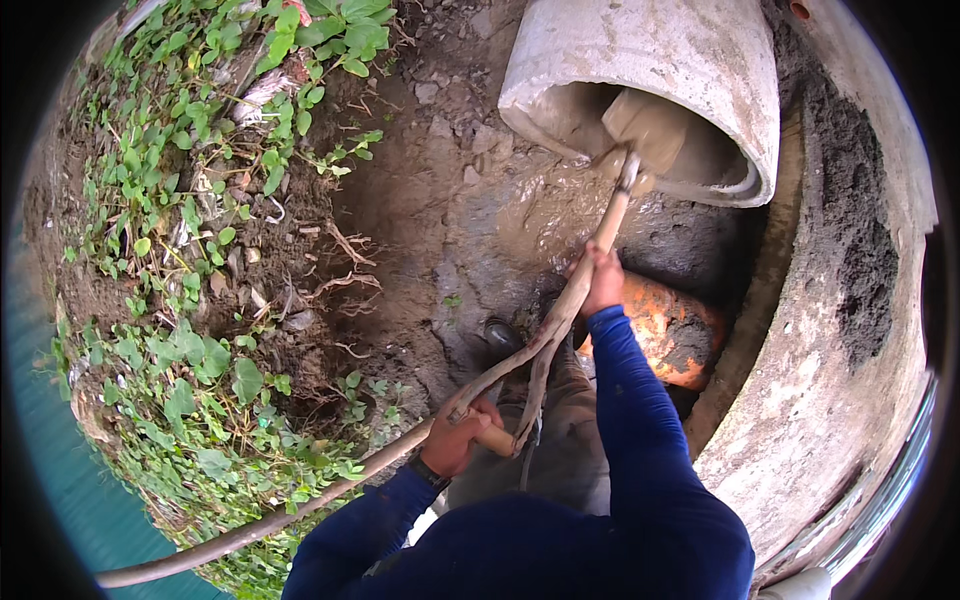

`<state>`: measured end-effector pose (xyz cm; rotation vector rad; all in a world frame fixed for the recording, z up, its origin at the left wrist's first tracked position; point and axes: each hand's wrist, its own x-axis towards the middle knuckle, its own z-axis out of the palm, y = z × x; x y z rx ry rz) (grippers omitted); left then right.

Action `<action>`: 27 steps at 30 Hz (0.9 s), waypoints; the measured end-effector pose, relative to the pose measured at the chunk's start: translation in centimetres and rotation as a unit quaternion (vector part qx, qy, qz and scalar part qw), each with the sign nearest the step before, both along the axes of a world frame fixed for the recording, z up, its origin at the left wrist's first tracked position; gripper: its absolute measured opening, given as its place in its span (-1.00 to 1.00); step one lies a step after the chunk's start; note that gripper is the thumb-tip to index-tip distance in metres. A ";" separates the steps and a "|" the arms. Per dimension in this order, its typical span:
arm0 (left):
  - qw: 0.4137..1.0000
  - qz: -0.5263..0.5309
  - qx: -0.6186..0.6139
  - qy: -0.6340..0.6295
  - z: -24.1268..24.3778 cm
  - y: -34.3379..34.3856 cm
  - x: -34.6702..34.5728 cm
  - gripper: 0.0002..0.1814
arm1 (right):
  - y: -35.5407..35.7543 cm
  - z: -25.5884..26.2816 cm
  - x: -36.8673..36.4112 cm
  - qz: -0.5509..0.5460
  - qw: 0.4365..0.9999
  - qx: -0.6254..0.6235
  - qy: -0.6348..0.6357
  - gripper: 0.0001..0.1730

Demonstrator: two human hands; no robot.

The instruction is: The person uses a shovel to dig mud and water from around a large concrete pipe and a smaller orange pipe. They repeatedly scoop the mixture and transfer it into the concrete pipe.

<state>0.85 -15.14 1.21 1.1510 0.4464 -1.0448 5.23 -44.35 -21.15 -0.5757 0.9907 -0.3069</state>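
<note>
A shovel with a forked wooden handle (pixel 559 319) runs from my body up to a concrete pipe (pixel 645 45). Its muddy blade (pixel 646 127) is inside the pipe's open mouth, slightly blurred. My left hand (pixel 459 435) is closed around the crosswise grip at the handle's near end. Farther up, my right hand (pixel 602 279) grips the shaft below the metal socket. Wet mud (pixel 540 195) lies before the pipe mouth. Just right of my right hand, a mud-smeared orange pipe (pixel 660 326) shows, partly hidden by my sleeve.
At left rises an earth bank with green creepers (pixel 217 360) and bare roots (pixel 349 247). A long wooden pole (pixel 255 531) slants across the lower left. A curved concrete wall (pixel 802 390) bearing dark soil (pixel 862 255) stands at right. A dark boot (pixel 502 335) stands in the trench.
</note>
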 end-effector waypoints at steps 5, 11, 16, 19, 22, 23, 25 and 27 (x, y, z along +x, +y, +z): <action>0.999 -0.009 -0.033 -0.036 1.5 -1.1 1.5 -0.45 | -2.8 5.1 2.7 0.014 0.998 -0.050 -0.039 -0.79; 0.997 0.036 0.061 -0.015 4.2 3.1 0.4 -0.38 | 6.9 0.4 0.1 0.066 0.996 0.037 0.056 -0.78; 0.978 0.129 0.159 0.042 7.6 7.1 -2.1 -0.56 | 21.0 -3.0 -6.0 0.096 0.960 0.223 0.142 -0.76; 0.969 0.145 0.191 0.058 7.5 7.9 -3.1 -0.58 | 25.0 -4.3 -7.7 0.085 0.945 0.264 0.174 -0.77; 0.965 0.154 0.188 0.097 4.9 7.0 -3.3 -0.63 | 24.0 -6.9 -7.7 0.096 0.940 0.280 0.168 -0.77; 0.969 0.158 0.169 0.082 3.1 6.5 -3.3 -0.62 | 22.4 -7.8 -7.3 0.109 0.940 0.281 0.160 -0.77; 0.971 0.171 0.129 0.109 0.6 3.8 -2.1 -0.67 | 17.6 -10.8 -6.4 0.115 0.956 0.225 0.151 -0.77; 0.984 0.137 0.098 0.066 -0.9 2.4 -1.8 -0.74 | 12.4 -10.5 -5.2 0.117 0.968 0.184 0.126 -0.79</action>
